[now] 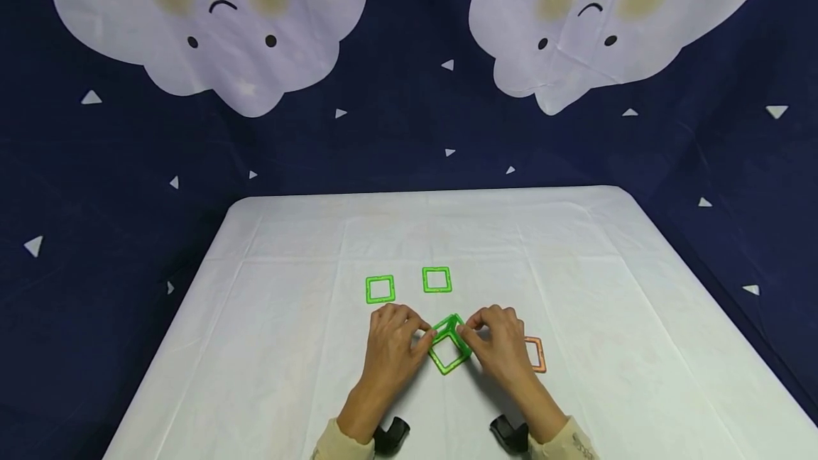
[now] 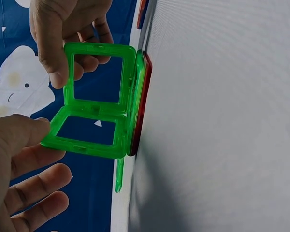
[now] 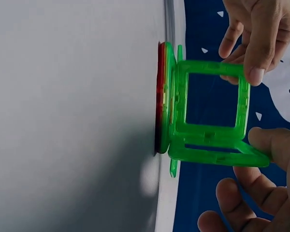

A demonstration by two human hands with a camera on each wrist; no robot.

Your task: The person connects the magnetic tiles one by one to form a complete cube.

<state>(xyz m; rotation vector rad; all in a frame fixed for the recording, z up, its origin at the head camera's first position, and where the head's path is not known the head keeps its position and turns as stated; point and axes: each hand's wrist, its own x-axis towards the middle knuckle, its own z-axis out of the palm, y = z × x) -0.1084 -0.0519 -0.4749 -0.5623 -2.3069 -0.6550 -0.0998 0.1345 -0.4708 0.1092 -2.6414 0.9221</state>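
Two green square magnetic tiles stand upright on a flat green tile [image 1: 437,361], meeting along one edge at a corner. Under the flat one lies a red tile [image 2: 145,101], seen edge-on in both wrist views. My left hand [image 1: 395,343] pinches the left upright tile [image 2: 79,146] by its upper edge, thumb against fingers. On the other side my right hand [image 1: 501,346] pinches the right upright tile [image 3: 217,155] near its top edge. Both tiles are open frames, and the cloth shows through them.
Two loose green square tiles lie farther back, a left one [image 1: 368,290] and a right one [image 1: 437,289]. An orange square tile [image 1: 542,356] lies partly hidden behind my right hand. A white cloth [image 1: 287,346] covers the table; a dark blue curtain [image 1: 396,155] hangs behind.
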